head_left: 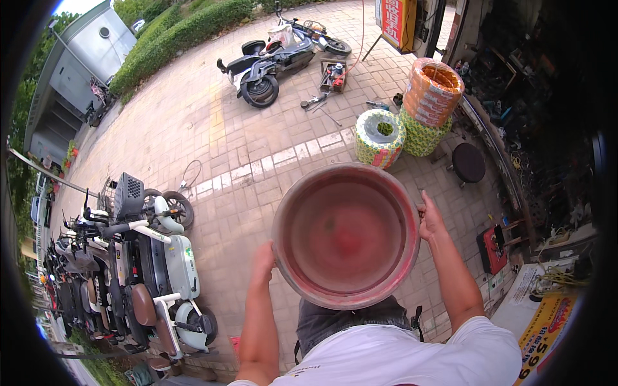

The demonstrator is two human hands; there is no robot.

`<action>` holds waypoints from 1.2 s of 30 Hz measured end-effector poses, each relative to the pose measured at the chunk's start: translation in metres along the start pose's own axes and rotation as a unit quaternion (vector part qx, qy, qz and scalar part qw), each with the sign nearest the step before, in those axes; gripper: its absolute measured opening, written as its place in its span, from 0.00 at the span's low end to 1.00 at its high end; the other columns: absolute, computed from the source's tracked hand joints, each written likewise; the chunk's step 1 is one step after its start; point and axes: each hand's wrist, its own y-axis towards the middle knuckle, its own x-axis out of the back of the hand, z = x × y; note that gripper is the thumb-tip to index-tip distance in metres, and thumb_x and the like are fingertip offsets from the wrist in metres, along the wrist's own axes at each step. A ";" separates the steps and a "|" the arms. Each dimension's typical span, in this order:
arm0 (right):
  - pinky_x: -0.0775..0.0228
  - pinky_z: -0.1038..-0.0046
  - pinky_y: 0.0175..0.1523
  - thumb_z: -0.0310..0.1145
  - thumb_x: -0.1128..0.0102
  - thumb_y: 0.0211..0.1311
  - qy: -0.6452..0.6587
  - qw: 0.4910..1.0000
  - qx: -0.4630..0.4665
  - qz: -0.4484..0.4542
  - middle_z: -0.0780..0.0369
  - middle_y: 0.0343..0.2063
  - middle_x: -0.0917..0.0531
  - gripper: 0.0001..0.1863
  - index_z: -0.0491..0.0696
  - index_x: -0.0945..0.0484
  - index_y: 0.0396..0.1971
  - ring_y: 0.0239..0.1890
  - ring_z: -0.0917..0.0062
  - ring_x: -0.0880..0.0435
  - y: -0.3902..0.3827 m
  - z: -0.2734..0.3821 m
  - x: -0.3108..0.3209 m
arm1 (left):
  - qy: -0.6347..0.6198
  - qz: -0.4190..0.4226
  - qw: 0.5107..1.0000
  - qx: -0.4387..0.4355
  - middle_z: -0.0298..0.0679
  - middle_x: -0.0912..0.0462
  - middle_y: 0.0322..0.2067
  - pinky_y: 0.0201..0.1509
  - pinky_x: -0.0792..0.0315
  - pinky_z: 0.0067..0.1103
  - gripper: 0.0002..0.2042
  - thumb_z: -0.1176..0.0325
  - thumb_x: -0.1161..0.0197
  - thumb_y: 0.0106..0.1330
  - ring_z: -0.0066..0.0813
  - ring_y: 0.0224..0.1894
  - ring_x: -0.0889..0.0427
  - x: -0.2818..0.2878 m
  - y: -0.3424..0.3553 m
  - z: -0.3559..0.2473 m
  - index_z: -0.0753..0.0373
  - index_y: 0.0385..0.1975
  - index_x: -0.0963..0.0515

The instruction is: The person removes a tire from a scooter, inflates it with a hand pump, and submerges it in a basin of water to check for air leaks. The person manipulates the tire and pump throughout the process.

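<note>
A large round basin (346, 241), worn reddish-brown inside with a dull rim, is in front of my waist, its inside facing up. My left hand (264, 258) grips its left edge, the fingers partly hidden and smeared by motion. On the opposite side my right hand (431, 220) is closed round the edge or a handle there, with one finger sticking up. Red stains mark the basin's bottom; I cannot tell whether it holds any water.
Wrapped tyre stacks, yellow-green (380, 138) and orange (435, 90), stand ahead right. Near them are a black stool (468, 162) and a red case (492, 249). Parked electric scooters (183, 267) line the left. Farther off, a scooter (277, 64) stands near a tool crate (333, 76).
</note>
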 end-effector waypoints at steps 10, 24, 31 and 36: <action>0.24 0.70 0.44 0.61 0.45 0.64 -0.062 0.997 0.004 0.046 0.54 0.36 0.17 0.36 0.35 0.20 0.41 0.37 0.75 0.20 0.219 0.100 -0.261 | -0.048 -0.035 0.998 -0.023 0.37 0.23 0.23 0.23 0.30 0.27 0.18 0.60 0.53 0.70 0.27 0.24 0.24 0.029 0.257 -0.179 0.66 0.27 0.23; 0.31 0.64 0.58 0.55 0.44 0.65 -0.116 0.992 0.000 0.040 0.51 0.55 0.26 0.38 0.32 0.32 0.56 0.54 0.68 0.26 0.575 0.110 -0.590 | -0.087 -0.117 0.986 0.084 0.37 0.19 0.28 0.21 0.33 0.19 0.16 0.60 0.55 0.70 0.22 0.22 0.23 0.093 0.653 -0.337 0.65 0.36 0.22; 0.37 0.63 0.64 0.55 0.44 0.65 -0.084 0.996 -0.029 0.013 0.52 0.56 0.28 0.39 0.31 0.33 0.57 0.58 0.69 0.30 0.723 0.110 -0.702 | -0.100 -0.120 0.981 0.114 0.33 0.25 0.23 0.21 0.40 0.21 0.15 0.59 0.50 0.69 0.22 0.21 0.30 0.089 0.846 -0.382 0.64 0.31 0.22; 0.35 0.64 0.60 0.55 0.45 0.66 -0.112 0.990 -0.009 -0.088 0.53 0.54 0.27 0.37 0.31 0.30 0.54 0.55 0.70 0.28 0.811 0.085 -0.742 | -0.067 -0.059 0.983 0.157 0.36 0.20 0.34 0.39 0.29 0.30 0.16 0.57 0.52 0.69 0.27 0.36 0.23 0.084 0.947 -0.401 0.62 0.40 0.24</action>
